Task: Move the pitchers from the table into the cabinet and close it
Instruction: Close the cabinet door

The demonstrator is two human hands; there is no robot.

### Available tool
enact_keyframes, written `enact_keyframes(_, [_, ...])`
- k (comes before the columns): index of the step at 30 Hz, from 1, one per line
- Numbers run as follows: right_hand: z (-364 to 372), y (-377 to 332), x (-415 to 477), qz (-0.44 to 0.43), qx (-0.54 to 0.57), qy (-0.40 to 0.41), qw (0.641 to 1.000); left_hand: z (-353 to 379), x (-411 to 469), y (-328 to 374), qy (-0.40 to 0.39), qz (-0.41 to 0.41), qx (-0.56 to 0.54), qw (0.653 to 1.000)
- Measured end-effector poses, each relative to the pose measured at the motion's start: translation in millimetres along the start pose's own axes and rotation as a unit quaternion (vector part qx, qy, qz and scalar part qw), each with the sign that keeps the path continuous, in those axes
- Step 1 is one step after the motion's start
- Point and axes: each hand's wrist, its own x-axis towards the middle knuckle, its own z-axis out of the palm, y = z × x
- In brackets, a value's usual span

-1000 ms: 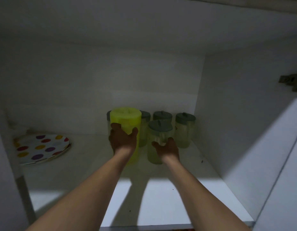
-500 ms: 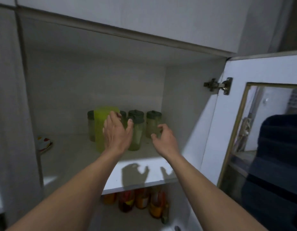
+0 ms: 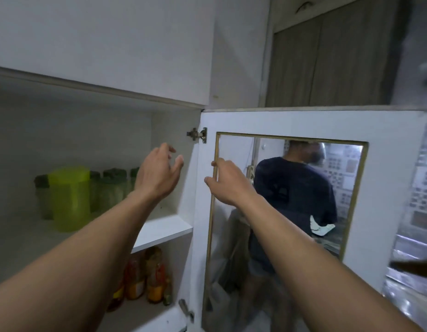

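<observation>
So pitcher (image 3: pixel 70 197) sits on the shelf, left of the door (image 3: pixel 387 188). Right hand (image 3: pixel 228 185) nearer the door, fingers loose, empty; left hand (image 3: pixel 157 173) spread, empty.

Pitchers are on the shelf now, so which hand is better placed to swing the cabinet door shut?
The right hand: it is raised against the open cabinet door at its glass frame. The left hand hovers open, empty, in the cabinet opening.
</observation>
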Motion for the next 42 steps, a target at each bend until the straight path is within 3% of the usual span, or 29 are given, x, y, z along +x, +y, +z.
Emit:
enact_keyframes(7, [-129.8, 57.2, -45.9, 0.003, -0.125, 0.119, 0.985, 45.3, 2.2, 120.1, -0.043, 0.048, -0.082, 0.995])
enact_keyframes(14, [-245.1, 129.6, -64.9, 0.025, -0.263, 0.241, 0.934, 90.5, 15.5, 249.9, -0.081, 0.117, -0.096, 0.985])
enact_keyframes(22, [-309.3, 204.8, -65.4, 0.094, -0.294, 0.172, 0.936, 131.9, 50.4, 349.3, -0.098, 0.195, -0.051, 0.974])
enact_keyframes(28, [-315.0, 218.0, -60.4, 0.079, -0.259, 0.147, 0.951, 147.1, 62.6, 365.4, -0.138, 0.234, 0.007, 0.962])
enact_keyframes(37, [-308.9, 200.8, -74.2, 0.08, -0.28, 0.162, 0.943, 136.9, 46.2, 363.9, -0.134, 0.215, -0.02, 0.967])
enact_keyframes(42, [-319.2, 162.2, -94.1, 0.031, -0.308, 0.183, 0.933, 98.1, 26.7, 351.0, -0.123, 0.2, -0.055, 0.971])
